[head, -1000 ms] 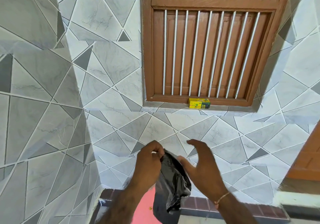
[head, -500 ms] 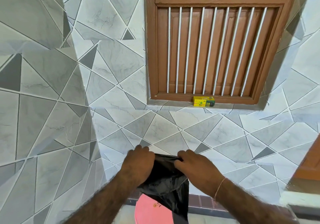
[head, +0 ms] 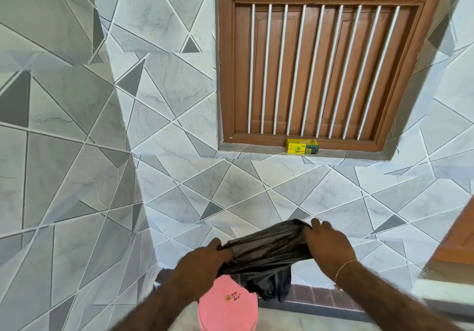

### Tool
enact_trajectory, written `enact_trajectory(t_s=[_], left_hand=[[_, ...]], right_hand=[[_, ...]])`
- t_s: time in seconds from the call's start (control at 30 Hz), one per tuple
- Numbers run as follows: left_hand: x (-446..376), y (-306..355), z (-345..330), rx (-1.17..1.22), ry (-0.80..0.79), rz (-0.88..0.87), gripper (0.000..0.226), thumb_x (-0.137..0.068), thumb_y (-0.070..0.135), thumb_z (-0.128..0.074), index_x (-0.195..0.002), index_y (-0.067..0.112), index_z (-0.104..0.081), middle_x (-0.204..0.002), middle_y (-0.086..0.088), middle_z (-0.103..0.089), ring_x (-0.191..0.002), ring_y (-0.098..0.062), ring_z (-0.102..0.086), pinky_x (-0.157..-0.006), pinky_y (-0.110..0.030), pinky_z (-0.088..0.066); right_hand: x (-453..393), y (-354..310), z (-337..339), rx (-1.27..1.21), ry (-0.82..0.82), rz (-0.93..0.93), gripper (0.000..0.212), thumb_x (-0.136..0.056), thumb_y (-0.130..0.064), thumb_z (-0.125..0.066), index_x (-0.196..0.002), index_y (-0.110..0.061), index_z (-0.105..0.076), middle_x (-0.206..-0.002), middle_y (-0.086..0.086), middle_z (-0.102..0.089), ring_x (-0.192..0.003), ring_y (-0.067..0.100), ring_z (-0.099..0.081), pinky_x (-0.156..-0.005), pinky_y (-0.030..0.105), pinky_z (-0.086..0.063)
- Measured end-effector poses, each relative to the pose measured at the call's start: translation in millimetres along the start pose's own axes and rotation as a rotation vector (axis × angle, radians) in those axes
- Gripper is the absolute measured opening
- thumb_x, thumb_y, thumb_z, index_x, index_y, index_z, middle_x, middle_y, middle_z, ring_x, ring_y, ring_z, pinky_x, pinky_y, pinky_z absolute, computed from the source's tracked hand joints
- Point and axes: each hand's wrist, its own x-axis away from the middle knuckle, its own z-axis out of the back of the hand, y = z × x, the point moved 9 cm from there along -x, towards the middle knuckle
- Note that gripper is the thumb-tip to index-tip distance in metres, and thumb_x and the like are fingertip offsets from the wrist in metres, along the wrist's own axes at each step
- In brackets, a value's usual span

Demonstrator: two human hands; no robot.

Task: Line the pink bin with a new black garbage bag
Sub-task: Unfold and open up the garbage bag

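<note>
Both hands hold the black garbage bag (head: pixel 266 250) up in front of the tiled wall (head: pixel 179 177), low in the view and above the pink bin (head: pixel 228 307). The left hand (head: pixel 202 261) is closed in a fist on the bag's near-left edge, and the right hand (head: pixel 329 243) is clamped on its far-right edge with the fingers curled over the plastic. Half a second ago the two hands sat close together with the bag's top edge bunched between them; now they are well apart, and the plastic is pulled into a taut, slanting band from the lower left hand up to the higher right hand. A second ago the right hand was open with fingers spread beside a crumpled bag, so the grip has gone from loose to firm on both sides. Below the stretched band the rest of the bag hangs in creased folds, its lower end dangling just right of the bin and over its far-right rim. The bin stands on the floor at the foot of the wall, near the bottom middle of the view, with a small sticker and handwritten marks on its pink surface; more of it shows than before. Whether the bag's mouth is open cannot be told. A thin bracelet (head: pixel 343 269) circles the right wrist. Far up the wall, a small yellow box (head: pixel 302 146) lies on the sill of the brown barred window (head: pixel 325 61).
</note>
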Motion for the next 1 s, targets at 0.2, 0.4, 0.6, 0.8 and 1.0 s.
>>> enact_trajectory(t_s=[0.2,0.4,0.6,0.8,1.0], left_hand=[[-10,-51,33,0.221,0.221,0.399,0.036,-0.085,0.023,-0.064,-0.119,0.021,-0.055,-0.116,-0.004,-0.061,-0.106,-0.029,-0.065,-0.091,-0.040,-0.055],[0,-96,11,0.423,0.284,0.565,0.030,-0.086,0.018,-0.059,-0.116,0.018,-0.056,-0.110,-0.006,-0.066,-0.099,-0.030,-0.066,-0.090,-0.039,-0.055],[-8,-97,38,0.604,0.458,0.581,0.019,-0.091,0.002,-0.053,-0.103,0.004,-0.069,-0.108,-0.014,-0.072,-0.100,-0.033,-0.067,-0.091,-0.035,-0.050],[-28,-25,87,0.907,0.452,0.164,0.047,-0.083,-0.013,-0.045,-0.113,0.015,-0.070,-0.111,0.000,-0.069,-0.098,-0.015,-0.063,-0.089,-0.017,-0.049],[-19,17,129,0.817,0.454,-0.166,0.049,-0.070,-0.021,-0.039,-0.086,0.015,-0.069,-0.100,0.000,-0.068,-0.096,-0.016,-0.062,-0.087,-0.032,-0.055]], right_hand=[[0,28,-25,-0.185,-0.137,-0.248,0.034,-0.087,-0.023,-0.044,-0.115,-0.018,-0.061,-0.118,0.005,-0.064,-0.112,0.029,-0.060,-0.088,0.037,-0.052],[26,101,-41,-0.666,-0.090,-0.723,0.036,-0.079,-0.031,-0.057,-0.103,-0.005,-0.066,-0.108,0.021,-0.070,-0.099,0.039,-0.066,-0.082,0.038,-0.051],[35,55,-92,-0.600,-0.448,-0.375,0.045,-0.077,-0.044,-0.057,-0.099,-0.007,-0.072,-0.096,0.012,-0.072,-0.104,0.030,-0.068,-0.075,0.028,-0.049],[21,-13,36,-0.430,0.224,-0.108,0.024,-0.080,-0.048,-0.067,-0.090,-0.026,-0.069,-0.138,0.000,-0.051,-0.134,0.023,-0.041,-0.099,0.043,-0.040],[-24,-67,69,-1.172,0.088,0.094,0.042,-0.081,-0.013,-0.069,-0.106,-0.033,-0.042,-0.092,0.001,-0.067,-0.079,0.018,-0.065,-0.069,0.033,-0.052]])
